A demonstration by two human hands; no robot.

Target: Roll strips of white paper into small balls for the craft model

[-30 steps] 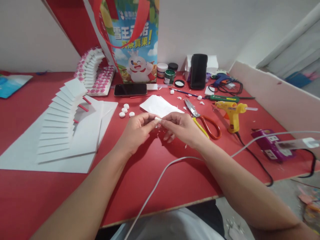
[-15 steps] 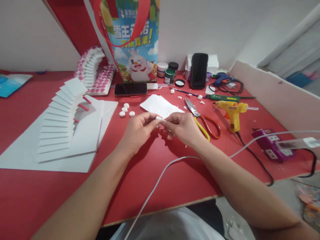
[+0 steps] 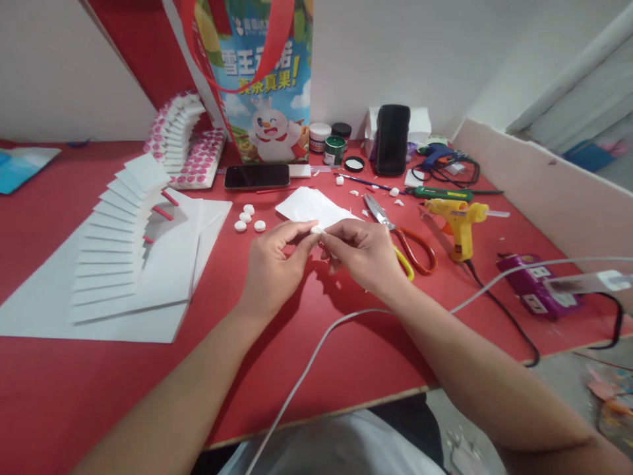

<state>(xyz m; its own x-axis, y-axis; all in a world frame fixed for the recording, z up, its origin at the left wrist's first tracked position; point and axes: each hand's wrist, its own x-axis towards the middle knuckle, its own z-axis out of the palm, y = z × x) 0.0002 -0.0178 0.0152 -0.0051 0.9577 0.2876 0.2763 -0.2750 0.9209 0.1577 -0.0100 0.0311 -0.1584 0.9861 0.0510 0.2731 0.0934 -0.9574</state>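
Between the fingertips of both hands is a small white piece (image 3: 316,230), mostly covered, its material unclear. My left hand (image 3: 279,262) pinches it between thumb and forefinger. From the other side, the thumb and forefinger of my right hand (image 3: 363,251) close on the same piece. Just beyond the fingers lies a stack of white paper (image 3: 314,204). Several small round white pieces (image 3: 245,217) sit to the left of it. Scissors (image 3: 395,231) with red and yellow handles lie beside my right hand, one handle partly hidden by it.
Fanned white folded pieces (image 3: 111,237) rest on white sheets at left. A yellow glue gun (image 3: 459,221) and a purple box (image 3: 539,284) stand at right. Behind are a phone (image 3: 257,176), paint jars (image 3: 335,150) and a colourful bag (image 3: 270,99). A white cable (image 3: 321,346) crosses the table.
The white piece has turned between the fingers and shows less of itself now. Both hands stay close together, with small finger shifts. The whole view has moved slightly.
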